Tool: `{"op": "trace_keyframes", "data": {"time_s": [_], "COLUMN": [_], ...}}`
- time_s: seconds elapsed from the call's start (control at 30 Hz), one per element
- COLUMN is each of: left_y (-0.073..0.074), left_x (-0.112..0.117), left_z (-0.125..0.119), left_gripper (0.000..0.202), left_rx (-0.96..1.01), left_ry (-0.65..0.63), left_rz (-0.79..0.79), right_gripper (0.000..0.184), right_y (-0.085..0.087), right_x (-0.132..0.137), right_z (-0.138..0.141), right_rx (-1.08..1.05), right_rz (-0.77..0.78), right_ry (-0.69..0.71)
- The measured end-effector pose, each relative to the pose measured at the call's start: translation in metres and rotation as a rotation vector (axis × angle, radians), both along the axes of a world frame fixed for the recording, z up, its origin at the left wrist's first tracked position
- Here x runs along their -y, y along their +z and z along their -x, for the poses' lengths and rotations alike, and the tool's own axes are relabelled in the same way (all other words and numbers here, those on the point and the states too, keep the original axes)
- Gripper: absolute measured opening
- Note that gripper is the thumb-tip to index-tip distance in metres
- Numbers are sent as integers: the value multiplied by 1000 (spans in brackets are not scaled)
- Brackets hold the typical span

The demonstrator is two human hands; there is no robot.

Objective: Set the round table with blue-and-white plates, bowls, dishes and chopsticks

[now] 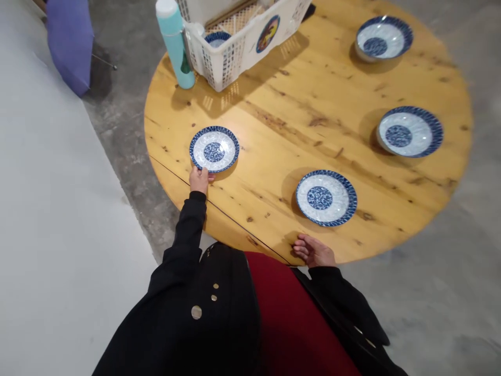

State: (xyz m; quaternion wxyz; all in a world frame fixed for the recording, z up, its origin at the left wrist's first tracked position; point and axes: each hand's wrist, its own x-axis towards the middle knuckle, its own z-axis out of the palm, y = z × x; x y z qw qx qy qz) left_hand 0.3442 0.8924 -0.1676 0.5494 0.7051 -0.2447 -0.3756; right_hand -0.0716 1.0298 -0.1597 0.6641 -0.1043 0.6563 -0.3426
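My left hand [199,180] grips the near rim of a blue-and-white bowl [214,150] at the left of the round wooden table [266,156]. The thumb lies on the rim while the other fingers are partly hidden beneath it. Over the table's front edge, my right hand [314,251] is empty, its fingers loosely curved and apart. Just beyond it sits a second patterned bowl [326,198], not touched. Two more bowls of the same pattern stand along the right side, one at mid-right [410,132] and another farther back [383,39].
A white plastic basket [242,55] stands at the back left with a similar bowl [217,38] inside. Beside it is a light-blue bottle [178,47]. A purple umbrella [70,44] is on the left near a white surface [58,209]. Grey floor surrounds the table.
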Motion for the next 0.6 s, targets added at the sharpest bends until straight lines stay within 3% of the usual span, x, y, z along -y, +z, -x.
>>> {"op": "trace_keyframes", "data": {"time_s": [0.33,0.6], "left_y": [-7,-2], "left_x": [10,14], "left_z": [0,-1], "left_gripper": [25,23], "left_rx": [30,-6], "left_ry": [18,44], "left_rz": [43,49], "right_gripper": [15,10], "right_y": [14,22], "right_x": [14,19], "right_z": [-12,-17], "right_rx": [-18,-34], "right_rz": [-48,-62], "right_ry": [-73,-75]}}
